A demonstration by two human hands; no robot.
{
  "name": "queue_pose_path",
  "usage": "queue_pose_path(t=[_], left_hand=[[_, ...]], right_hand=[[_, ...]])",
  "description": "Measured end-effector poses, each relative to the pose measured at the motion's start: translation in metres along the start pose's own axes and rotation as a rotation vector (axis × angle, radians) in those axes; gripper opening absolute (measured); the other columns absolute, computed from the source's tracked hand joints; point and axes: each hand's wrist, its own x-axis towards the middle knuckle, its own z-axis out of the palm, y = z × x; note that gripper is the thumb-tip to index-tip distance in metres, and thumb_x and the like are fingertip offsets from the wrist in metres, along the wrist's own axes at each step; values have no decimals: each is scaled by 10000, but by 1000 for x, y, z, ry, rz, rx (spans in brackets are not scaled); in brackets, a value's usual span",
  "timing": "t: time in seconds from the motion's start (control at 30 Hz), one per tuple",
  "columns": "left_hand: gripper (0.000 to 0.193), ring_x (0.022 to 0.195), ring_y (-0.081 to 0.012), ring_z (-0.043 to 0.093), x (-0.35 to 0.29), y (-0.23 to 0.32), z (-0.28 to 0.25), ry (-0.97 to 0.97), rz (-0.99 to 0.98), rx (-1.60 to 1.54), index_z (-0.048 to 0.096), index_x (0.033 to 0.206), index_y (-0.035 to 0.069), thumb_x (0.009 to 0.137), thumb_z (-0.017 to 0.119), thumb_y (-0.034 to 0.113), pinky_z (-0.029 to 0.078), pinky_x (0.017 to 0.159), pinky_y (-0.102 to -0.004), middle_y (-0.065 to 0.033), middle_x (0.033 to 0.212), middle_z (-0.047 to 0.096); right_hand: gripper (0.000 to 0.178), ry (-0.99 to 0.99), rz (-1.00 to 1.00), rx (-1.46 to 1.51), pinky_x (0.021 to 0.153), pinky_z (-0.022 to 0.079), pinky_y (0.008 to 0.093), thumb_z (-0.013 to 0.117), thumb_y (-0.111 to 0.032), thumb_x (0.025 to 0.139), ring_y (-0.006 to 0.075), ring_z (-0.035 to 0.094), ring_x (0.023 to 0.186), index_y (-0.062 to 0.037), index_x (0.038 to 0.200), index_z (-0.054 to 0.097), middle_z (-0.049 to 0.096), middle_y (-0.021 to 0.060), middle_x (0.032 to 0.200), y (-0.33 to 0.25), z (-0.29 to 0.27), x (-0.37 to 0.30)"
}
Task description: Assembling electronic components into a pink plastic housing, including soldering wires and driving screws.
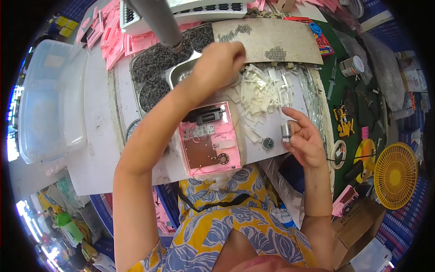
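Note:
A small silver metal cylinder is held between the thumb and fingers of my right hand, over the table's right side. My left hand reaches across to the far side, beside a metal tray and a pile of white plastic pieces. Its fingers are curled in, slightly blurred, and whatever they hold is hidden. Between my arms lies an open pink plastic case with a brown board, a black part, a round black ring and thin wires inside. A small dark round item rests near my right hand.
Large trays of small dark parts stand at the back left under a grey post. Pink plastic parts are heaped behind. A clear bin is at left. At right are a jar and a yellow fan.

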Motion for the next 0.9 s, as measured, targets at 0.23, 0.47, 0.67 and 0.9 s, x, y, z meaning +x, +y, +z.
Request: queue_pose_path(t=[0.23, 0.47, 0.67, 0.9], left_hand=[[153, 823, -358, 709, 67, -21, 43, 83, 76, 176, 739, 954, 50, 881, 716, 181, 556, 745, -444, -158, 875, 737], [194, 847, -294, 737, 114, -15, 56, -135, 145, 19, 792, 1027, 87, 862, 747, 179, 571, 814, -386, -124, 952, 774], [143, 878, -289, 727, 122, -20, 66, -252, 226, 2, 805, 964, 87, 857, 754, 166, 562, 823, -367, -120, 994, 754], [219, 784, -268, 717, 128, -42, 88, -196, 356, 181, 759, 1022, 48, 885, 707, 210, 569, 749, -388, -132, 866, 741]], right_hand=[[589, 66, -29, 101, 652, 465, 208, 756, -79, 894, 88, 565, 727, 60, 1413, 515, 647, 52, 983, 4, -13, 1], [595, 51, -5, 46, 604, 460, 203, 781, -100, 872, 75, 559, 673, 64, 1390, 538, 622, 28, 860, 0, -6, 1], [584, 48, -5, 1, 599, 455, 203, 776, -91, 866, 71, 546, 669, 58, 1382, 547, 609, 19, 840, -5, -8, -5], [521, 184, -1, -177, 636, 435, 195, 706, -29, 891, 66, 533, 690, 51, 1381, 549, 557, -10, 820, -21, -11, -12]])
